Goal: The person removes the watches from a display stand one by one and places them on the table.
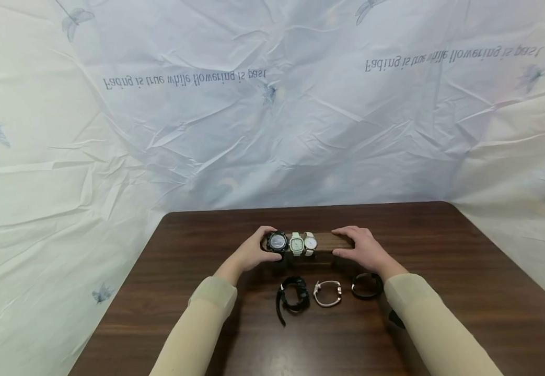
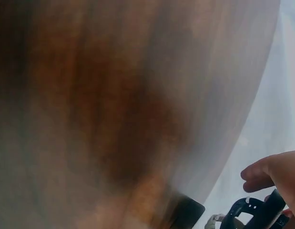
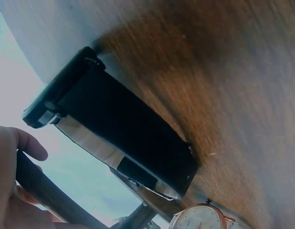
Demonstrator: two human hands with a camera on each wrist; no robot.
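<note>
A dark wooden stand (image 1: 331,241) lies across the table's far middle. It carries a black watch (image 1: 277,242), a pale green watch (image 1: 297,243) and a white watch (image 1: 310,243). My left hand (image 1: 258,246) curls round the stand's left end, at the black watch (image 2: 254,212). My right hand (image 1: 356,246) grips the bare right end, fingers over the top and thumb in front. In the right wrist view the right hand (image 3: 9,191) holds a dark bar (image 3: 47,193). The left wrist view shows the left hand (image 2: 278,171) at the bottom right, beyond the blurred table top.
Three loose watches lie on the brown table (image 1: 465,292) between my forearms: a black strap watch (image 1: 293,297), a rose-gold one with a white band (image 1: 327,292) and a black band (image 1: 366,286), seen close up as the black band (image 3: 114,133). A creased white sheet (image 1: 272,130) hangs behind.
</note>
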